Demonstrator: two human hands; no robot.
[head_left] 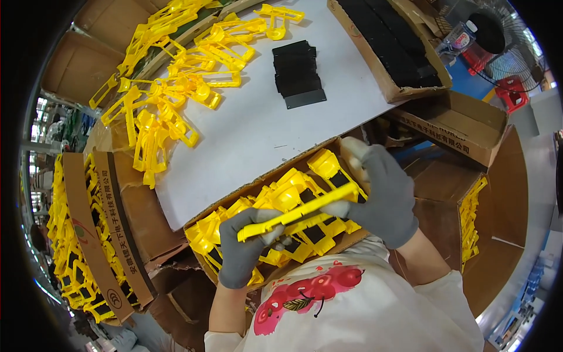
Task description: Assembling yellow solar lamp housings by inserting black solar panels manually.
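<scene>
Both my hands wear grey gloves and are closed on one long yellow plastic part (305, 210), which I see nearly edge-on. My left hand (241, 243) grips its lower left end, and my right hand (382, 196) has its upper right end between thumb and fingers. The part is tilted, rising to the right. Right beneath it stands a cardboard box (280, 166) full of similar yellow parts (284, 195), several with black pieces set in them. My hands hide some of the box's contents.
On the white table (234, 152) lie a heap of yellow frames (170, 111) and overlapping black sheets (298, 73). A carton of black pieces (390, 44) stands far right, beside an open carton (454, 126). More yellow parts fill boxes left (76, 264) and right (470, 217). A fan (510, 50) stands beyond.
</scene>
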